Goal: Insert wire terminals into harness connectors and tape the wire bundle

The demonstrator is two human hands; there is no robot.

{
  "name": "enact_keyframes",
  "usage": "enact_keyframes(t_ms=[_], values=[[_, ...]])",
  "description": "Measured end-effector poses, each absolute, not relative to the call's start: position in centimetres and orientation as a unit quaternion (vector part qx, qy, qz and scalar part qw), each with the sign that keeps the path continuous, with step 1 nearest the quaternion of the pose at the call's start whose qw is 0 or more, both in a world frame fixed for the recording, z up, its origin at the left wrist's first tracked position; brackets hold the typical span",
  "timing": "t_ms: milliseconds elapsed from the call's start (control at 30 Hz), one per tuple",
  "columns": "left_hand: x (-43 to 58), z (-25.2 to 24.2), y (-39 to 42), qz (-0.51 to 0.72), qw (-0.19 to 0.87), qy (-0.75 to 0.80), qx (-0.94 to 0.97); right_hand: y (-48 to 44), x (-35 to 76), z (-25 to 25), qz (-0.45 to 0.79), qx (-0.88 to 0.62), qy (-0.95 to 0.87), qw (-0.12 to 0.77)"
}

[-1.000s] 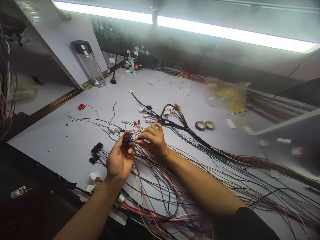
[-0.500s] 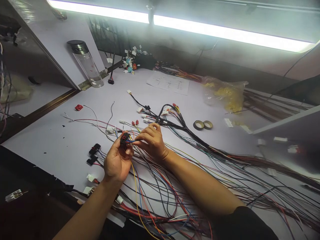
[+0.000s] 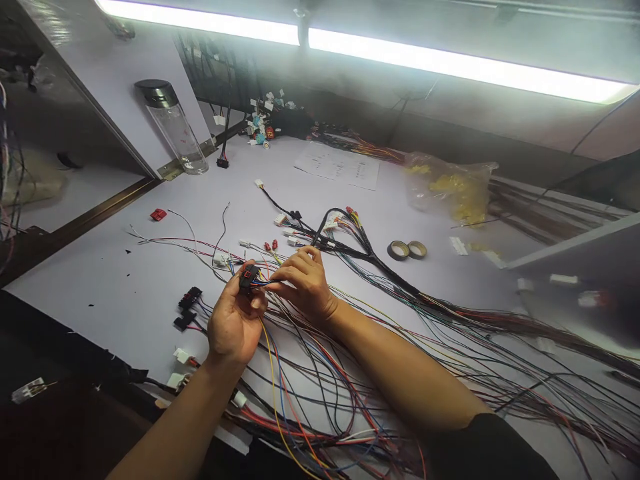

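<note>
My left hand (image 3: 235,320) is closed around a black connector housing (image 3: 249,279) that has a small red part on its face. Several coloured wires (image 3: 263,283), blue and red among them, run out of the housing's right side. My right hand (image 3: 303,280) pinches these wires close to the housing, its thumb and forefinger together. The exact wire tips are hidden by the fingers. Left of my left hand lie another black connector (image 3: 190,297) and a smaller black piece (image 3: 185,320) on wires. Loose wires (image 3: 320,360) spread beneath both forearms.
A taped harness branch (image 3: 395,277) crosses the table to the right. Two tape rolls (image 3: 399,250) lie behind it. Farther back are a printed sheet (image 3: 337,165), a plastic bag with yellow pieces (image 3: 450,187) and a glass bottle (image 3: 177,133). A red connector (image 3: 159,215) lies at left.
Both hands keep nearly the same place and grip. The black connector is turned very slightly in my left hand; the view has shifted a little.
</note>
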State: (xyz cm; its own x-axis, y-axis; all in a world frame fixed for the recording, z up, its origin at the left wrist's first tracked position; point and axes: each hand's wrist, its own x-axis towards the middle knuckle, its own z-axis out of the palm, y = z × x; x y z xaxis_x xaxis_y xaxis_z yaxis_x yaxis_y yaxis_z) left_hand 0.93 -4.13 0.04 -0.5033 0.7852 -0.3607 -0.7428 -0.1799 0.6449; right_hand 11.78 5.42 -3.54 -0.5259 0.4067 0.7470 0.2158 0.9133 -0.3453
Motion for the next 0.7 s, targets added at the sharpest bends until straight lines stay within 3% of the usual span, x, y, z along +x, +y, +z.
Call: enact_keyframes(t_ms=[700], values=[[1.0,0.13,-4.04,0.775,0.488,0.401,0.015,5.56,11.99,-3.76,0.111,-0.21,-0.857,0.458]])
